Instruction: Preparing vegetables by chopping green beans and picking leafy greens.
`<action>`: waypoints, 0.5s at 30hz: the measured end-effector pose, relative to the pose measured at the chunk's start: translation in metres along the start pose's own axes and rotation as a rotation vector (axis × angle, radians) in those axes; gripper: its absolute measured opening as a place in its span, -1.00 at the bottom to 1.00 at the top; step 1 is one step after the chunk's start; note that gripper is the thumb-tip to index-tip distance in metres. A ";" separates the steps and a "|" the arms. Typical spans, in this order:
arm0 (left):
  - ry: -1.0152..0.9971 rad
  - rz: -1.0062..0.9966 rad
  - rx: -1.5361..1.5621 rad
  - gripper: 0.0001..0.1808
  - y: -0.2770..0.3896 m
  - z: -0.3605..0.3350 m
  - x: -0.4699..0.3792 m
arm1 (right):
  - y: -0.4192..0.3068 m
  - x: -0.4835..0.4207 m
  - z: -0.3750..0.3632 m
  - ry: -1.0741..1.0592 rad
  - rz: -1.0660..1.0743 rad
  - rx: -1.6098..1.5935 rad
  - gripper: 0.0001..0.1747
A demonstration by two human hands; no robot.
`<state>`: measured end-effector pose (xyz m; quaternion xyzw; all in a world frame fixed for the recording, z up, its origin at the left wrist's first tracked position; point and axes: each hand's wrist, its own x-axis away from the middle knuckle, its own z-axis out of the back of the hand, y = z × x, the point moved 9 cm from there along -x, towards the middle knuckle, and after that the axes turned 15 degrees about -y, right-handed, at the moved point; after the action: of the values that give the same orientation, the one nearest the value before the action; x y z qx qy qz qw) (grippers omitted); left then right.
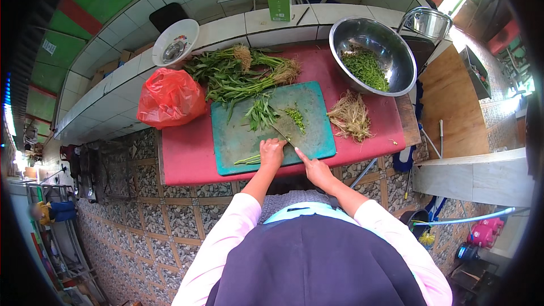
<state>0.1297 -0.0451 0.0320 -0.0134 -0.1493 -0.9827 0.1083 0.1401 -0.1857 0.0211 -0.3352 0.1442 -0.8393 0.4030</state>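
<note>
On the worn green cutting board (238, 136), my right hand (318, 173) grips a knife (281, 133), its index finger stretched along the blade, which slants up and left. My left hand (272, 153) is closed on green stems (247, 160) beside the blade. Cut leafy tops (262, 112) lie above my left hand, and a small heap of chopped green stems (296, 119) lies to their right. Uncut leafy greens with roots (242, 72) are piled behind the board. Trimmed roots (352, 117) lie at its right. Chopped greens (366, 68) sit in a large steel bowl (335, 51).
A red plastic bag (170, 97) stands at the left of the red-covered table (187, 165). Behind are a white bowl (159, 46) and a green box (279, 3) on a tiled ledge (223, 27). A person (55, 212) is far left.
</note>
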 end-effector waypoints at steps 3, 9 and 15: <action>0.042 -0.006 0.017 -0.78 -0.003 -0.001 0.003 | 0.007 0.015 -0.005 -0.004 0.010 -0.013 -0.22; 0.050 -0.007 0.016 -0.85 -0.003 -0.001 0.004 | 0.008 0.011 -0.003 -0.014 -0.014 -0.019 -0.23; 0.068 -0.018 0.004 -0.82 -0.002 0.000 0.003 | -0.003 0.018 -0.006 0.000 0.039 -0.039 -0.24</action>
<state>0.1259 -0.0438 0.0314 0.0213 -0.1475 -0.9833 0.1045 0.1263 -0.1980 0.0257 -0.3401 0.1673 -0.8283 0.4127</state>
